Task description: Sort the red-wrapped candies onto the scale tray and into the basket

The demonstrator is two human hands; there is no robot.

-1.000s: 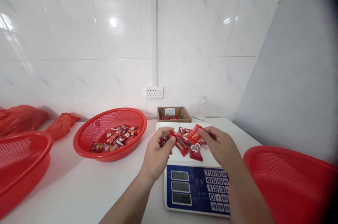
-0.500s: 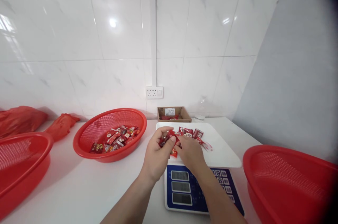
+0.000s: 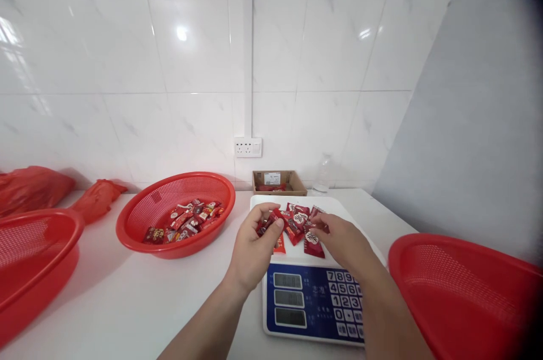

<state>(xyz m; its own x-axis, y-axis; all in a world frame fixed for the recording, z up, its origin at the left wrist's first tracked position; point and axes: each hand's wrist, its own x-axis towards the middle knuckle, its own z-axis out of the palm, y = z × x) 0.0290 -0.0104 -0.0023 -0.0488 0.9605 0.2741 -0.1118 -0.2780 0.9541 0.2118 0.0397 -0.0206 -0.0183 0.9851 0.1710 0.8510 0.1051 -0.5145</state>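
Note:
Over the white pan of a digital scale point(image 3: 311, 303), my left hand point(image 3: 254, 247) is curled around a few red candy packets point(image 3: 265, 226), their far ends partly hidden by its fingers. Several dark red packets point(image 3: 299, 219) lie on the pan between my hands. To their right, my right hand point(image 3: 339, 238) reaches in with thumb and fingers bent at a dark red packet point(image 3: 313, 241) on the pan. Whether its fingertips grip a packet is hard to see. The scale's displays and keypad face me.
A red mesh basket point(image 3: 127, 235) with several candy packets stands left of the scale. Another red basket point(image 3: 25, 269) is at far left, and one point(image 3: 462, 292) at right. Behind the scale sit a cardboard box point(image 3: 279, 183) and a clear plastic bottle point(image 3: 323, 173). Red plastic bags point(image 3: 38, 187) lie back left.
My right hand has drawn away from the left and shifted right over the pan, uncovering packets and the keypad. My left hand keeps its hold in nearly the same spot.

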